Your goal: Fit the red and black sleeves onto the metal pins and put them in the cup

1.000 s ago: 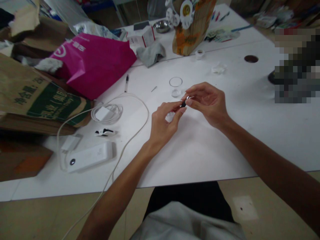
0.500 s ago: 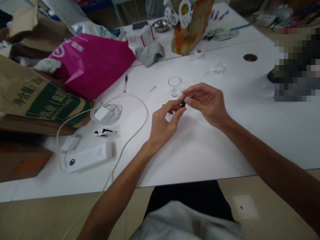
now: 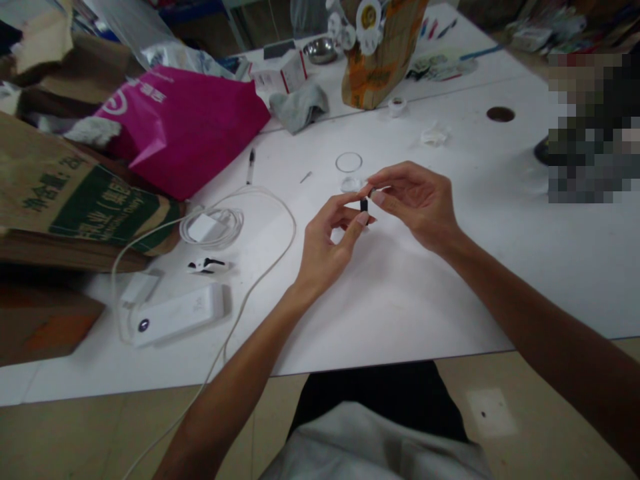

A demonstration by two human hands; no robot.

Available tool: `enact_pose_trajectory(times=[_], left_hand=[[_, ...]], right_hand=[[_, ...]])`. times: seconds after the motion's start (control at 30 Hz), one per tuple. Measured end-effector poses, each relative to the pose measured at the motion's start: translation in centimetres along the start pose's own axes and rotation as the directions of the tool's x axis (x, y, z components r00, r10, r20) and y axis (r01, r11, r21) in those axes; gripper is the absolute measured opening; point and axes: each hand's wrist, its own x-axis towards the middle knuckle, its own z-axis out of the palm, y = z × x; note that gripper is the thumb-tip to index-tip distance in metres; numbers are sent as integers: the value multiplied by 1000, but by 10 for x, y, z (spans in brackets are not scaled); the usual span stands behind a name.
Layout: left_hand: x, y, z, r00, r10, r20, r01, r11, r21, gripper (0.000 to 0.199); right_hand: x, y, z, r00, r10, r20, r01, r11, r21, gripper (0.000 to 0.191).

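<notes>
Over the white table, my left hand (image 3: 331,243) pinches a small black piece (image 3: 364,206) between thumb and fingers. My right hand (image 3: 420,203) is close beside it on the right, thumb and index finger pinched on a tiny greyish piece (image 3: 371,193) too small to name. The fingertips of both hands nearly touch. Just beyond them lie a small clear round dish (image 3: 351,183) and a thin dark ring (image 3: 349,162). A short thin metal-looking item (image 3: 306,177) rests left of the ring.
On the left are a pen (image 3: 251,167), a coiled white cable (image 3: 213,228), a white power bank (image 3: 180,315) and a magenta bag (image 3: 185,127). Farther back stand a taped brown bag (image 3: 380,73), a grey cloth (image 3: 299,108) and a metal bowl (image 3: 321,51). A pixelated area covers the right edge.
My right hand has moved slightly up and right, drawing its fingertips off the black piece. The black piece now stands more upright in my left hand.
</notes>
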Motion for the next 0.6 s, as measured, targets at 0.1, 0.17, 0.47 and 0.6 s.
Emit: enact_pose_trajectory(times=[0.1, 0.17, 0.47, 0.6], left_hand=[[1, 3, 0, 1000, -5, -8, 5, 1000, 3, 40], [1, 3, -1, 1000, 11, -13, -11, 1000, 7, 42], [7, -5, -8, 999, 6, -51, -8, 999, -33, 42], [11, -9, -12, 994, -41, -101, 30, 993, -113, 46]], right_hand=[[0, 3, -2, 999, -33, -28, 32, 999, -39, 21], [0, 5, -2, 999, -39, -31, 37, 997, -68, 20], [4, 5, -7, 997, -47, -58, 37, 987, -157, 22], [9, 7, -13, 995, -56, -88, 40, 984, -173, 21]])
